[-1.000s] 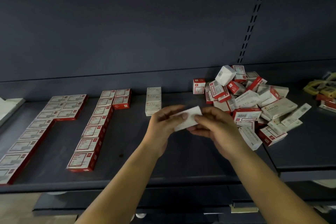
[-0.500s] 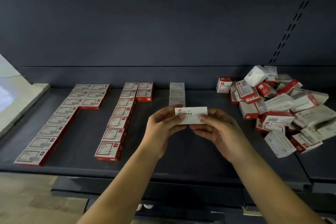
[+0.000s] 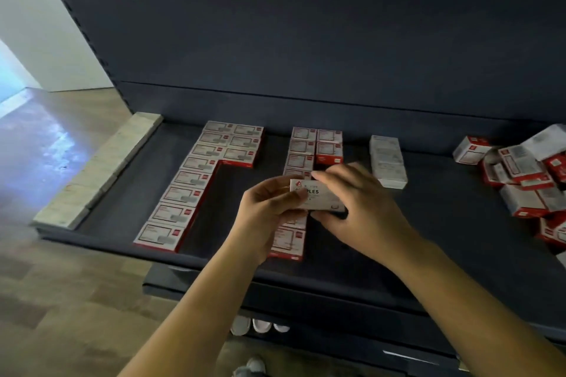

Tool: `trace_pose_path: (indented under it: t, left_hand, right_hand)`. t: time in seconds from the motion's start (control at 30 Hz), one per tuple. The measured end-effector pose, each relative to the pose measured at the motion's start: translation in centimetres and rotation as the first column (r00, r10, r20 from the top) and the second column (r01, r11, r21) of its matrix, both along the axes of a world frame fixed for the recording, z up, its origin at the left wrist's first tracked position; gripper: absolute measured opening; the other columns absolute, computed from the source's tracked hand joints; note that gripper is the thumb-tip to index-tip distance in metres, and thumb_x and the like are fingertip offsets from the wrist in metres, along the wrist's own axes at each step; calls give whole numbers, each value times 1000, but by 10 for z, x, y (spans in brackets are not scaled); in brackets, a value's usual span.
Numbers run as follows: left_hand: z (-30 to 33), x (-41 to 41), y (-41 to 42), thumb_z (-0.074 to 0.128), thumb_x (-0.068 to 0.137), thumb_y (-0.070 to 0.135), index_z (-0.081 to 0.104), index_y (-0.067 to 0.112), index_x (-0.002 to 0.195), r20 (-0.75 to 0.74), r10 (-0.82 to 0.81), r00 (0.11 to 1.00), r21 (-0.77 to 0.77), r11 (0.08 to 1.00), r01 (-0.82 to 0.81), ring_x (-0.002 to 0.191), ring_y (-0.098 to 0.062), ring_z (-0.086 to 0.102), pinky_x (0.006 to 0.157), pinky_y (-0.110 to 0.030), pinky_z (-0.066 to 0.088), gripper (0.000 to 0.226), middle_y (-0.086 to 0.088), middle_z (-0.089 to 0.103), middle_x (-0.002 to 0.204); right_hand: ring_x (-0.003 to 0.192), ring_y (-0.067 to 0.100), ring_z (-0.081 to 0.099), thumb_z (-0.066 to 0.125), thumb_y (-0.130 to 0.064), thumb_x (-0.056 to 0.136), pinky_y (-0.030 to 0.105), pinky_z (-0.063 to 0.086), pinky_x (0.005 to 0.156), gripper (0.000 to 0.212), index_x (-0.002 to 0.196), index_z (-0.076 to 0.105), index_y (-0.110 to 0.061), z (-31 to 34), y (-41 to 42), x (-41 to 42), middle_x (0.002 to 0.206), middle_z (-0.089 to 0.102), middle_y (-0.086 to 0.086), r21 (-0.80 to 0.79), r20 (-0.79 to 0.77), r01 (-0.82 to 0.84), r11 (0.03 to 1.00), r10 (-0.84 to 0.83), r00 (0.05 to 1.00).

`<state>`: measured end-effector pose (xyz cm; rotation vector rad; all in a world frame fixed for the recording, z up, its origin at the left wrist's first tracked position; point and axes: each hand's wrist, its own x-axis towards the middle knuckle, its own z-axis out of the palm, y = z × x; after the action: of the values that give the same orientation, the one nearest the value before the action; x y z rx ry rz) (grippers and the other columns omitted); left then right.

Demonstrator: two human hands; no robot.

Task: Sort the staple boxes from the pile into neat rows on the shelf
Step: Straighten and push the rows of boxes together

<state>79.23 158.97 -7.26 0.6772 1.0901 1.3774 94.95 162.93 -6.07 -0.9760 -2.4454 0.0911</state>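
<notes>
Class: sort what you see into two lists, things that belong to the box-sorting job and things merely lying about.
Job: white staple box held by left hand and right hand; red-and-white rows; jumbled pile; dark shelf.
Lying about: pale stone-like slabs; white shoes below.

We see the dark shelf [image 3: 428, 239] carrying rows of red-and-white staple boxes [image 3: 196, 180] toward its left, a white stack [image 3: 387, 161] near the back edge, and a jumbled pile [image 3: 526, 174] at the right edge.
</notes>
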Motion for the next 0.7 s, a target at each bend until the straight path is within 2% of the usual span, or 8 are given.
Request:
trace_pose_path:
  t: [0.17,0.27,0.33,0.4,0.43,0.5,0.57,0.7]
  left_hand:
    - [3,-67,-10,67,74,8,67,7,95,-148,42,988,17,999,-40,83,-21,68,72,-29,57,21,-8,71,87]
    - [7,-105,-15,61,85,1,66,14,90,-390,119,913,115,990,-80,79,-7,66,69,-20,55,15,1,69,85]
    - [11,-129,-17,59,87,-1,66,20,90,-666,190,721,241,970,-33,76,2,64,70,-13,52,22,8,67,86]
    - [13,-149,-19,59,90,6,67,15,105,-870,257,422,299,954,36,81,-5,65,74,-18,53,20,4,68,95]
    - [14,-156,-19,59,90,10,66,11,111,-916,293,273,321,945,61,83,-12,65,75,-23,54,22,0,68,98]
    - [13,-167,-18,58,90,14,66,7,113,-945,320,66,326,935,141,84,-24,66,73,-30,52,25,-8,69,102]
    - [12,-172,-17,54,87,18,67,5,110,-947,315,-66,296,933,203,84,-31,66,69,-35,52,29,-11,69,100]
    - [8,-178,-20,46,85,26,68,7,104,-941,269,-205,224,950,217,77,-31,65,58,-36,54,35,-8,69,91]
  right_hand:
    - [92,25,57,82,-20,66,31,47,73,51,110,63,-3,5,-7,-67,96,62,7,-22,6,-42,999,42,999]
    - [91,27,57,82,-21,66,30,44,72,51,109,63,-2,6,-9,-99,96,62,7,-36,-4,-30,999,30,1000]
    - [92,28,56,82,-21,67,31,44,74,51,110,62,-1,6,-10,-116,97,62,8,-39,3,-16,999,16,1000]
    - [95,28,54,80,-22,69,34,45,77,51,112,62,-2,6,-10,-128,100,62,8,-51,-13,0,999,0,1000]
    - [96,27,53,79,-23,71,36,45,79,51,114,61,-2,6,-10,-132,102,61,8,-63,-22,10,998,-11,1000]
    - [99,26,50,76,-25,74,35,44,82,53,118,59,-3,6,-11,-138,105,60,7,-91,-22,25,996,-27,999]
    - [101,25,49,75,-25,75,31,41,83,53,120,58,-5,5,-10,-143,107,60,6,-108,-29,31,994,-34,999]
    - [104,24,47,75,-25,76,29,38,85,51,120,59,-5,4,-4,-151,109,58,7,-145,-30,30,989,-35,999]
